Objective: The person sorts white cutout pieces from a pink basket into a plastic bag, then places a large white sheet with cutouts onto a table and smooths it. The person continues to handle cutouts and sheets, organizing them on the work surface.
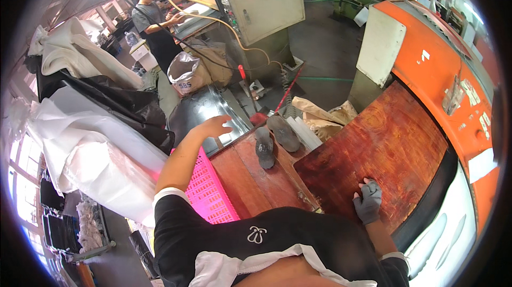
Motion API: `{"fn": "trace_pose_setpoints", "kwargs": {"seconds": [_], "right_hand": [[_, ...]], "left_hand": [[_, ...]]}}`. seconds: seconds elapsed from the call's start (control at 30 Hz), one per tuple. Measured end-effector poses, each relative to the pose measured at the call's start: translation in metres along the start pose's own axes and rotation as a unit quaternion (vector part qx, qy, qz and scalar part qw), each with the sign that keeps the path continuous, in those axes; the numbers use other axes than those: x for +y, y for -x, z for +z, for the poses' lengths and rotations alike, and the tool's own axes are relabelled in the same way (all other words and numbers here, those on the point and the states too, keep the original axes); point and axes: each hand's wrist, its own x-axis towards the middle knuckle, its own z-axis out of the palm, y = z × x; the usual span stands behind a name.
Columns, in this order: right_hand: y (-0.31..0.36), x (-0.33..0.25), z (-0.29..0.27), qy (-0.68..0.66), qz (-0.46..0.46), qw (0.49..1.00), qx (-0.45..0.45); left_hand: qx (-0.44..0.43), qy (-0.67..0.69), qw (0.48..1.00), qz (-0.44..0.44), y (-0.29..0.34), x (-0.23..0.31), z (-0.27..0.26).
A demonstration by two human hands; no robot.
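Note:
My left hand, bare, reaches out over a dark shiny sheet. Its fingers are stretched, and nothing shows in them. My right hand, in a grey glove with bare fingertips, rests on a large reddish-brown wooden board, fingers slightly bent and apart with nothing visible in them. Between my hands, a dark grey sole-shaped piece and a second such piece lie on a reddish wooden tabletop. A bright pink plastic basket stands below my left forearm.
An orange machine curves along the right side. White and clear plastic sheeting is heaped at left. Ahead are a bag, brown paper, a red-handled tool and a pale machine cabinet. Another person stands far left.

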Motion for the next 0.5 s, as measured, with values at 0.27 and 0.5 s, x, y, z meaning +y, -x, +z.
{"fn": "trace_pose_setpoints", "kwargs": {"seconds": [0.27, 0.5], "right_hand": [[-0.002, -0.004, -0.001, 0.003, 0.0, 1.0, 0.0], [0.002, 0.0, 0.004, -0.027, 0.02, 0.999, 0.0]], "left_hand": [[0.011, 0.006, 1.0, 0.003, 0.005, -0.002, 0.007], [0.03, 0.08, 0.996, -0.011, 0.01, -0.01, 0.011]]}}
